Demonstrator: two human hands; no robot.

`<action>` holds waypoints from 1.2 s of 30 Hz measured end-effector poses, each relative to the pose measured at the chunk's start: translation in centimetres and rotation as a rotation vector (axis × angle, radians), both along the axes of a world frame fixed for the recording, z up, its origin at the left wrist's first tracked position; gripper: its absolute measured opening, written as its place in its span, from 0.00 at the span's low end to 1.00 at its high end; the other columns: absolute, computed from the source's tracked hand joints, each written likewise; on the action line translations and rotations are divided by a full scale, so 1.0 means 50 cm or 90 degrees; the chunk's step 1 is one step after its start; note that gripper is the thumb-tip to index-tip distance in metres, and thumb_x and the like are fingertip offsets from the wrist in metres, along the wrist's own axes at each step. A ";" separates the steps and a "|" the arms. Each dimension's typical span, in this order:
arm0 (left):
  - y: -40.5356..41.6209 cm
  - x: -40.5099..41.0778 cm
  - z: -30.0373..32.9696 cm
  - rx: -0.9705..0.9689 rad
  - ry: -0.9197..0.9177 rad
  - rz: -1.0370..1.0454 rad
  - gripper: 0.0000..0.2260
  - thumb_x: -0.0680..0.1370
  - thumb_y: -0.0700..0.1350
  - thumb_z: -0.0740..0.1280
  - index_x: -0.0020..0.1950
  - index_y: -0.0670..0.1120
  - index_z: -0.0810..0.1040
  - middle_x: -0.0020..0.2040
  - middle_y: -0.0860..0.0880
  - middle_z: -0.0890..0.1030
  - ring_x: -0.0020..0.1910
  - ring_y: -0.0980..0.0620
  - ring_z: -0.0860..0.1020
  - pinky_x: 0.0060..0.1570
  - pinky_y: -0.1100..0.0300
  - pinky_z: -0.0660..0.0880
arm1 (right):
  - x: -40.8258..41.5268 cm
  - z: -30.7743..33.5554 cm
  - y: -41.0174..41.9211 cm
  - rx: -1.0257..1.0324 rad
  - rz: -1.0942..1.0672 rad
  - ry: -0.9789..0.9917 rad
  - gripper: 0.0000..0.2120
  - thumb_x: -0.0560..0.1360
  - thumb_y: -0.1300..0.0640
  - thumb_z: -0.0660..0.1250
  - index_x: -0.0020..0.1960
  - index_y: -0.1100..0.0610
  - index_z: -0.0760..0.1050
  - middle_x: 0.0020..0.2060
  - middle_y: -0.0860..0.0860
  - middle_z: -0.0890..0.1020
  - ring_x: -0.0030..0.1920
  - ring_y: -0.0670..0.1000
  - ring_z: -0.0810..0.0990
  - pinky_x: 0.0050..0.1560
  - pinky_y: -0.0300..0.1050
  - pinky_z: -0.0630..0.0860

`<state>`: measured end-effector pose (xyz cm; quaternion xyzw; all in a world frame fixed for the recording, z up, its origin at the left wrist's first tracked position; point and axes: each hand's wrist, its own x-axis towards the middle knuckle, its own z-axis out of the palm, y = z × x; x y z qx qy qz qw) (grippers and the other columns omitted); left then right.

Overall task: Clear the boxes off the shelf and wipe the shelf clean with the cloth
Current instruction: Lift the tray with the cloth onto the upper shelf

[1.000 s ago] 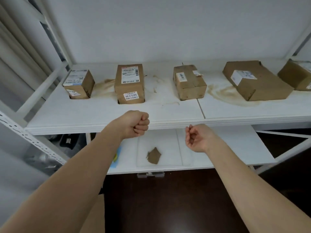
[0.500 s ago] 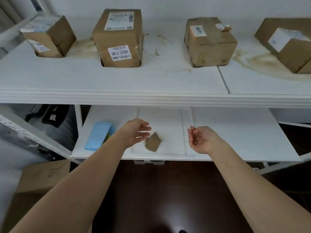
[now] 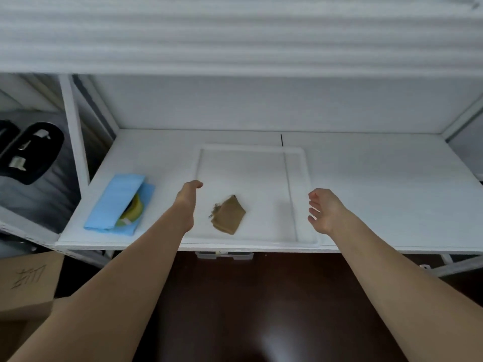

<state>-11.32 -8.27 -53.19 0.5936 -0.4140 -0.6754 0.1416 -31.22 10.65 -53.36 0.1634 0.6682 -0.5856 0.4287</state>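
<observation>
Left hand [image 3: 188,195] loose, fingers relaxed, empty, at white tray [image 3: 300,163] left rim. Right hand [image 3: 324,211] spread, empty, beside tray's right edge. Brown cloth [image 3: 228,215] between them, untouched.

On the lower white shelf [image 3: 379,194], a shallow white plastic tray [image 3: 300,194] holds a crumpled brown cloth [image 3: 228,215]. The left hand [image 3: 188,195] and right hand [image 3: 325,211], fingers relaxed, flank it; folded blue cloths [image 3: 115,205] lie far left.
</observation>
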 end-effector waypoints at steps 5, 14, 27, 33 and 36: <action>-0.030 -0.028 -0.096 -0.017 -0.010 -0.010 0.26 0.78 0.50 0.61 0.76 0.48 0.61 0.77 0.47 0.57 0.76 0.48 0.55 0.72 0.52 0.51 | -0.030 -0.088 -0.020 0.039 0.004 0.040 0.21 0.76 0.56 0.64 0.68 0.55 0.71 0.73 0.51 0.65 0.73 0.50 0.63 0.70 0.46 0.61; -0.085 -0.046 -0.223 -0.028 -0.094 0.001 0.30 0.76 0.54 0.62 0.76 0.48 0.59 0.76 0.46 0.59 0.74 0.44 0.58 0.69 0.50 0.55 | -0.087 -0.191 -0.031 0.107 0.079 0.132 0.23 0.78 0.57 0.62 0.72 0.57 0.65 0.74 0.56 0.62 0.73 0.58 0.61 0.70 0.52 0.59; -0.110 -0.047 -0.249 -0.035 -0.144 0.013 0.35 0.69 0.58 0.64 0.75 0.49 0.61 0.74 0.46 0.59 0.70 0.43 0.62 0.65 0.47 0.59 | -0.121 -0.261 -0.021 0.112 0.044 0.094 0.27 0.76 0.55 0.65 0.73 0.56 0.64 0.74 0.55 0.61 0.73 0.58 0.60 0.70 0.51 0.59; -0.075 -0.017 -0.221 0.033 -0.097 -0.002 0.34 0.73 0.55 0.63 0.77 0.48 0.57 0.77 0.45 0.54 0.75 0.45 0.55 0.72 0.50 0.52 | -0.113 -0.243 0.016 0.154 -0.008 0.064 0.30 0.71 0.52 0.66 0.72 0.54 0.65 0.72 0.55 0.61 0.70 0.59 0.63 0.61 0.52 0.63; -0.047 0.004 -0.208 0.089 -0.099 -0.012 0.38 0.67 0.56 0.66 0.75 0.46 0.60 0.76 0.44 0.59 0.75 0.45 0.59 0.73 0.48 0.56 | -0.112 -0.217 0.042 0.188 -0.027 0.062 0.30 0.70 0.51 0.66 0.71 0.55 0.65 0.71 0.54 0.62 0.68 0.60 0.65 0.60 0.53 0.64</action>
